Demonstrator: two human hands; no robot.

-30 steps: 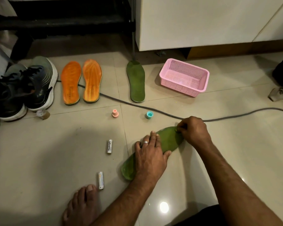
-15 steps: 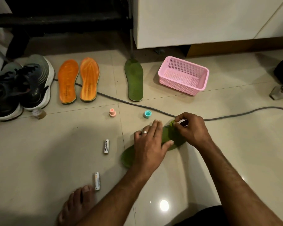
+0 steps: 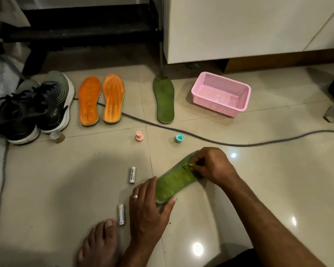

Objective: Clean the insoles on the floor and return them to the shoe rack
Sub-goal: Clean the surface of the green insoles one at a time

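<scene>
A green insole [image 3: 174, 182] lies slanted on the tiled floor in front of me. My left hand [image 3: 148, 209] grips its near end, thumb on one edge and fingers over the other. My right hand [image 3: 212, 164] is on the far end and pinches a small crumpled green wad [image 3: 188, 166] against the insole's top. A second green insole [image 3: 164, 99] lies further back, and two orange insoles [image 3: 90, 101] [image 3: 113, 98] lie side by side to its left. The dark shoe rack [image 3: 85, 29] stands at the back left.
A pink basket [image 3: 245, 97] sits at the back right. A grey cable [image 3: 201, 138] crosses the floor. Dark sneakers [image 3: 37, 106], a small bottle [image 3: 57, 136], a pink cap [image 3: 139, 136], a teal cap [image 3: 179, 138] and two batteries [image 3: 132, 174] [image 3: 121, 214] lie around. My bare foot [image 3: 98, 245] is at the bottom.
My left hand has slid from the insole's middle down to its near end. My right hand has drawn the green wad back from the far tip along the insole.
</scene>
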